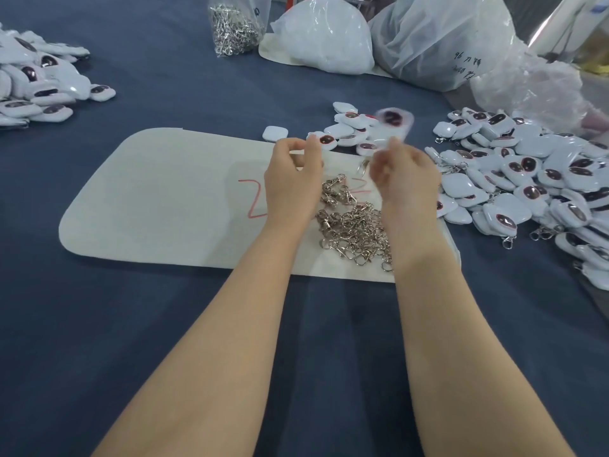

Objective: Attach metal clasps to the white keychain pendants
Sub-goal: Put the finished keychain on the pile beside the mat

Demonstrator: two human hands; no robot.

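White keychain pendant [393,118] with dark print, blurred, just above the fingertips of the right hand [405,174]; hard to tell whether pinched or only touched. Left hand [293,179] over the white sheet [148,199], fingers loosely curled, thumb apart, nothing visible between them, tips close to another pendant [328,141]. Between both wrists, on the sheet, a heap of metal clasps [356,229]. At right a big pile of pendants [527,179], some with clasps already on; at far left a second pile [39,84]. At back a clear bag of clasps [234,28] on the blue cloth [164,324].
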